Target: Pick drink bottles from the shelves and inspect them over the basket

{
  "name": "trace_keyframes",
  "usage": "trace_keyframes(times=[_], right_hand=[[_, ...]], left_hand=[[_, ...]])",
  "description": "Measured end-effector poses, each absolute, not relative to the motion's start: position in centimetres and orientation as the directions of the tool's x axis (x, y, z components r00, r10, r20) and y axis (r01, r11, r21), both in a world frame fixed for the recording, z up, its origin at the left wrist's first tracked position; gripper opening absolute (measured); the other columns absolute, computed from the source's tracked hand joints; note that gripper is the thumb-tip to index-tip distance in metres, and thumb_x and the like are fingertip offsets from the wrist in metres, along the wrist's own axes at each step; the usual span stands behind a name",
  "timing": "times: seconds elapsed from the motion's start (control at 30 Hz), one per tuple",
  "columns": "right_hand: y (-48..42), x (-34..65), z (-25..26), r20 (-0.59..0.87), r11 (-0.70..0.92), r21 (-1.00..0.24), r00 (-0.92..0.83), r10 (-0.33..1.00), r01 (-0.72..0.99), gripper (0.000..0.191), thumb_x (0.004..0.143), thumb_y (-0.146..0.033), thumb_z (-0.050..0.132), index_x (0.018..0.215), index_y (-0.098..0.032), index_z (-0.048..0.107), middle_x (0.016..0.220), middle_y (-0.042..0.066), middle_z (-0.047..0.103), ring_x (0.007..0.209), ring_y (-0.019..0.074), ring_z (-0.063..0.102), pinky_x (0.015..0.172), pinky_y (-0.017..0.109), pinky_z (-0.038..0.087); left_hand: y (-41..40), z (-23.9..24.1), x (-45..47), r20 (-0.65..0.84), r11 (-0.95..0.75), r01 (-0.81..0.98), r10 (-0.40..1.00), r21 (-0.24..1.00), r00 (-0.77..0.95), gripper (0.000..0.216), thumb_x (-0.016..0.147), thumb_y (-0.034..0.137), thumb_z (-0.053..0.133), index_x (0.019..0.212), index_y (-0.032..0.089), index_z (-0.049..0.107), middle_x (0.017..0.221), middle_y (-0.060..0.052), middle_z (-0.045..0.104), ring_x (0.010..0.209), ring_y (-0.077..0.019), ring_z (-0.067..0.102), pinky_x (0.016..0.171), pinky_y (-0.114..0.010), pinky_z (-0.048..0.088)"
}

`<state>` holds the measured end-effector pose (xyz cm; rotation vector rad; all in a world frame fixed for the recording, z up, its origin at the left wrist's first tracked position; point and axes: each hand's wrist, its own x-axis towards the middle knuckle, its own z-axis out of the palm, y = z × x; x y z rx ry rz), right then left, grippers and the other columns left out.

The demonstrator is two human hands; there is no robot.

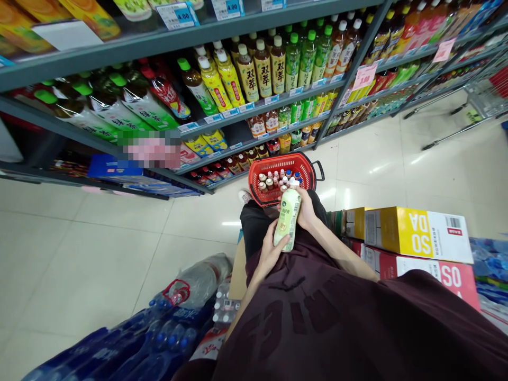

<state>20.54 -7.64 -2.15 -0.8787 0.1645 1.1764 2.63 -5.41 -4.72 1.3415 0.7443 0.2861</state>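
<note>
A pale green drink bottle (288, 218) with a white cap is held in both hands above my lap, tilted with its cap toward the shelf. Around its lower end, my left hand (272, 244) is closed, the thumb lying across the label. My right hand (306, 207) grips the upper part near the cap; some of its fingers are hidden behind the bottle. Just beyond the bottle, a red shopping basket (304, 165) stands on the floor, with several small bottles (275, 180) upright inside it and its black handle folded out to the right.
Shelves (254, 114) of bottled drinks run along the far side. Yellow and pink soda cartons (413, 227) are stacked at my right. Shrink-wrapped water bottles (159, 328) lie at my lower left. A metal shopping cart (484, 95) stands at the far right on the tiled floor.
</note>
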Motion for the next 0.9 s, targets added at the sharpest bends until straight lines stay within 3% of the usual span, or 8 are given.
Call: trace_keyframes(times=[0.2,0.4,0.57,0.73,0.9], right_hand=[[-7.6,20.0,-2.2,-0.481,0.09,-0.548,0.401,0.779,-0.831,0.031,0.08,-0.045,0.058,0.097,-0.021,0.068,0.085,0.006,0.078,0.085,0.0306,0.074,0.073,0.043,0.062],[-7.5,19.4,-2.7,-0.445,0.053,-0.615,0.402,0.801,-0.787,0.033,0.081,-0.047,0.071,0.103,-0.023,0.067,0.09,0.004,0.079,0.086,0.0289,0.075,0.076,0.042,0.061],[-7.4,19.3,-2.9,-0.392,0.058,-0.669,0.418,0.819,-0.741,0.035,0.081,-0.048,0.075,0.105,-0.022,0.068,0.094,0.004,0.078,0.084,0.027,0.075,0.074,0.039,0.061],[-7.2,19.4,-2.8,-0.432,0.042,-0.656,0.42,0.798,-0.754,0.035,0.078,-0.048,0.077,0.099,-0.023,0.068,0.087,0.002,0.078,0.089,0.0273,0.074,0.078,0.039,0.06],[-7.2,19.3,-2.5,-0.459,0.035,-0.636,0.415,0.786,-0.771,0.028,0.079,-0.045,0.075,0.094,-0.024,0.066,0.085,0.001,0.078,0.087,0.0257,0.074,0.077,0.038,0.06]], left_hand=[[-5.0,-4.9,1.9,-0.345,0.291,0.204,0.608,0.935,0.715,0.052,0.083,0.044,0.071,0.128,0.02,0.061,0.128,-0.009,0.069,0.12,-0.03,0.063,0.105,-0.04,0.048],[-5.4,-6.4,1.6,-0.419,0.513,0.101,0.555,0.852,0.719,0.055,0.084,0.053,0.066,0.127,0.021,0.057,0.113,-0.008,0.073,0.098,-0.0284,0.073,0.088,-0.039,0.057],[-5.6,-7.4,1.5,-0.401,0.449,0.112,0.623,0.887,0.672,0.053,0.084,0.057,0.067,0.121,0.019,0.062,0.113,-0.009,0.072,0.107,-0.0284,0.069,0.094,-0.039,0.055],[-5.5,-7.6,1.3,-0.385,0.391,0.157,0.619,0.907,0.684,0.05,0.088,0.055,0.065,0.124,0.02,0.061,0.122,-0.009,0.07,0.116,-0.0285,0.065,0.1,-0.038,0.051],[-5.4,-7.1,1.3,-0.382,0.317,0.228,0.611,0.921,0.694,0.055,0.086,0.052,0.067,0.13,0.02,0.056,0.126,-0.008,0.068,0.113,-0.0268,0.065,0.1,-0.037,0.05]])
